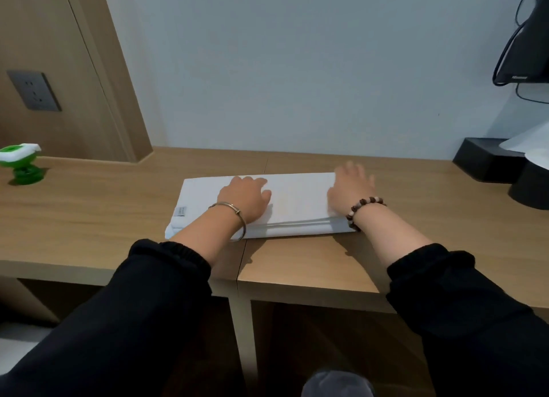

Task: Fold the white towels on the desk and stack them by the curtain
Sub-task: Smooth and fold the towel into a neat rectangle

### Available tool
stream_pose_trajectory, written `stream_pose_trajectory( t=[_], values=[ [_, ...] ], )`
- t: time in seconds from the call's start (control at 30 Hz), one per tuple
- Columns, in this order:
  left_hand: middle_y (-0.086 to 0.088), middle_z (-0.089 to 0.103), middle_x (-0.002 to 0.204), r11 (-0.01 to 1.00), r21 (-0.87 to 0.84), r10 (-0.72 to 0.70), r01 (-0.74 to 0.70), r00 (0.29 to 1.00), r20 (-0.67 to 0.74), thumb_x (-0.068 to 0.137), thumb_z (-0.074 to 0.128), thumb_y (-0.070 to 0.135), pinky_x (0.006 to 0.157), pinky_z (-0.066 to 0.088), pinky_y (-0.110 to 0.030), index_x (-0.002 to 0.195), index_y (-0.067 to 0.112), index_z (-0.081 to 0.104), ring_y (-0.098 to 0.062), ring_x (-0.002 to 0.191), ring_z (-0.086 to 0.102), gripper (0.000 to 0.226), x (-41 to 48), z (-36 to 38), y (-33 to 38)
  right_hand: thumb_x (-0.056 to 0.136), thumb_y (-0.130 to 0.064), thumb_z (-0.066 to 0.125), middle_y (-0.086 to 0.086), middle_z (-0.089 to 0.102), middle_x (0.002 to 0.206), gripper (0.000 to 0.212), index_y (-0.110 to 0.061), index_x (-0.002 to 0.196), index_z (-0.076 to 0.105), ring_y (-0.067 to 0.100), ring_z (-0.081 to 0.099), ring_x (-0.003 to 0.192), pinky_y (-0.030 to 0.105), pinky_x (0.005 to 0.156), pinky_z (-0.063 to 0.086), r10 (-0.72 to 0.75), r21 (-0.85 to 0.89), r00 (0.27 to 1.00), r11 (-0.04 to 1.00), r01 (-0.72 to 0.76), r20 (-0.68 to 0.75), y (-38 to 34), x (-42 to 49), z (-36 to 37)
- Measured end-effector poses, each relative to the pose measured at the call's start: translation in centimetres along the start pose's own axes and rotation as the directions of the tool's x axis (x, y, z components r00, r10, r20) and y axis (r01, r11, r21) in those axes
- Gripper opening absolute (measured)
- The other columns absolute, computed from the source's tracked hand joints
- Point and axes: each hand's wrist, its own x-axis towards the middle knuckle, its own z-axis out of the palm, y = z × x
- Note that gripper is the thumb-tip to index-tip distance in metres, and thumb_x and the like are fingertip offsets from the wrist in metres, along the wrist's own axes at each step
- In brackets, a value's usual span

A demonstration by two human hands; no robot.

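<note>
While my left hand (244, 199) lies flat midway along the folded white towel (297, 202) at the middle of the desk (89, 218) and my right hand (350, 190) spreads open fingers (355, 171) over its right end, even downward pressure should, I judge, square its layered edges.

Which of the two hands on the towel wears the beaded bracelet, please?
The right hand, at the right end of the white towel; the left hand wears a thin metal bangle.
</note>
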Motion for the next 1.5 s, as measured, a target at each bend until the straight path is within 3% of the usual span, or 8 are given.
stream_pose_trajectory(
  t=[0.13, 0.27, 0.57, 0.8, 1.0, 1.13, 1.3, 1.5],
  values=[
    [0.000, 0.019, 0.155, 0.993, 0.066, -0.110, 0.101, 0.985, 0.133, 0.098, 0.021, 0.041, 0.106, 0.016, -0.059, 0.148, 0.031, 0.015, -0.027, 0.143, 0.012, 0.051, 2.9, 1.7, -0.9, 0.100, -0.030, 0.026, 0.007, 0.005, 0.158, 0.050, -0.012, 0.147, 0.022, 0.025, 0.000, 0.145, 0.051, 0.115, 0.005, -0.121, 0.021, 0.987, 0.993, 0.120, 0.106, -4.7, 2.5, 1.5],
    [0.006, -0.002, 0.159, 0.993, 0.098, -0.082, 0.069, 0.989, 0.127, 0.097, 0.013, 0.048, 0.110, 0.004, -0.060, 0.149, 0.035, 0.005, -0.024, 0.146, -0.005, 0.054, 2.6, 3.4, -2.8, 0.099, -0.042, 0.013, 0.001, -0.002, 0.160, 0.056, -0.021, 0.151, 0.009, 0.023, -0.004, 0.146, 0.051, 0.115, -0.003, -0.129, 0.026, 0.969, 0.992, 0.126, 0.210, -5.6, 1.8, 4.4],
    [0.002, -0.001, 0.160, 0.969, 0.075, -0.245, 0.236, 0.958, 0.147, 0.095, 0.013, 0.052, 0.114, 0.003, -0.054, 0.151, 0.030, 0.005, -0.022, 0.146, -0.007, 0.060, -0.6, 1.9, -6.1, 0.098, -0.041, 0.015, 0.004, 0.000, 0.160, 0.059, -0.019, 0.152, 0.007, 0.019, -0.003, 0.146, 0.040, 0.118, 0.000, 0.064, -0.031, 0.973, 0.998, -0.058, 0.221, 0.1, 0.0, 2.9],
    [0.001, -0.008, 0.159, 0.933, 0.115, -0.358, 0.340, 0.909, 0.214, 0.093, 0.006, 0.047, 0.115, 0.006, -0.050, 0.150, 0.028, -0.005, -0.022, 0.145, -0.013, 0.061, -1.7, 0.7, -6.7, 0.097, -0.037, 0.020, 0.006, 0.001, 0.160, 0.060, -0.016, 0.152, 0.008, 0.020, -0.002, 0.146, 0.046, 0.116, 0.003, 0.256, -0.079, 0.929, 0.967, -0.244, 0.267, -0.1, -0.2, 2.0],
    [-0.002, -0.011, 0.159, 0.947, 0.175, -0.318, 0.271, 0.874, 0.368, 0.099, 0.017, 0.043, 0.113, 0.006, -0.056, 0.150, 0.028, -0.004, -0.025, 0.145, -0.013, 0.058, -1.0, -1.0, -6.8, 0.098, -0.035, 0.025, 0.009, -0.012, 0.158, 0.063, -0.012, 0.152, 0.000, 0.023, -0.013, 0.145, 0.048, 0.115, -0.006, 0.233, -0.089, 0.894, 0.973, -0.215, 0.384, -0.2, 0.1, 1.1],
    [-0.003, 0.018, 0.155, 0.994, 0.051, -0.108, 0.096, 0.929, 0.355, 0.090, 0.056, 0.035, 0.112, 0.018, -0.051, 0.148, 0.023, 0.016, -0.023, 0.144, 0.010, 0.072, 3.0, -3.1, -8.4, 0.087, -0.007, 0.044, 0.011, -0.013, 0.157, 0.072, -0.018, 0.150, 0.011, 0.027, -0.008, 0.145, 0.046, 0.116, -0.002, 0.019, -0.017, 0.890, 1.000, -0.013, 0.455, -1.1, 4.3, -0.5],
    [-0.001, 0.038, 0.144, 0.996, -0.089, 0.031, 0.031, 0.783, 0.621, 0.071, 0.079, 0.031, 0.108, 0.029, -0.037, 0.144, 0.024, 0.029, -0.024, 0.133, 0.034, 0.088, 9.6, -3.2, -8.1, 0.074, -0.022, 0.070, 0.011, 0.036, 0.140, 0.080, -0.019, 0.143, 0.029, 0.030, 0.036, 0.129, 0.040, 0.105, 0.034, -0.349, 0.048, 0.695, 0.909, 0.413, 0.628, -3.9, 11.7, -1.0],
    [-0.003, 0.052, 0.127, 0.990, 0.008, -0.100, 0.137, 0.683, 0.724, 0.065, 0.084, 0.028, 0.096, 0.043, -0.036, 0.133, 0.020, 0.043, -0.026, 0.117, 0.051, 0.080, 10.9, -2.7, -7.5, 0.062, -0.042, 0.082, 0.004, 0.059, 0.115, 0.074, -0.016, 0.122, 0.047, 0.025, 0.060, 0.098, 0.035, 0.085, 0.050, -0.253, 0.088, 0.514, 0.942, 0.323, 0.820, -3.2, 14.8, 0.3]
  ],
)
